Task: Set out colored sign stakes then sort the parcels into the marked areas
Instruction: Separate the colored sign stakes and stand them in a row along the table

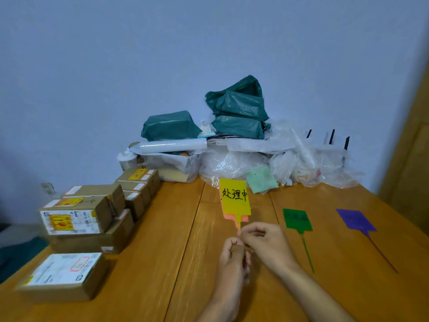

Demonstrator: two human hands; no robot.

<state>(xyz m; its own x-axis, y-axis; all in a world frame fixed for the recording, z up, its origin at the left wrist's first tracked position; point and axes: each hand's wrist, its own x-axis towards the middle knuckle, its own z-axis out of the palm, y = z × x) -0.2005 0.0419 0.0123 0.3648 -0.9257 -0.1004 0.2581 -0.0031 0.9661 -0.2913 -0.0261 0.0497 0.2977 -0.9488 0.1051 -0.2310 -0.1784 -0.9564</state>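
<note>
A yellow sign stake (235, 198) with black handwriting stands upright over the table's middle, with an orange sign stake (230, 217) pressed behind it. My left hand (233, 256) grips their stems low down, and my right hand (262, 242) pinches the stems just above it. A green sign stake (297, 221) and a purple sign stake (356, 221) lie flat on the wooden table (151, 263) to the right. Brown cardboard parcels (76, 219) are stacked at the left, and one parcel (62, 275) lies alone near the front left.
Green plastic-wrapped parcels (239, 112) and another green bundle (169, 125) sit on a heap of clear bags and bubble wrap (232, 163) at the back. A white roll (173, 145) and a lidded cup (125, 159) stand by the wall.
</note>
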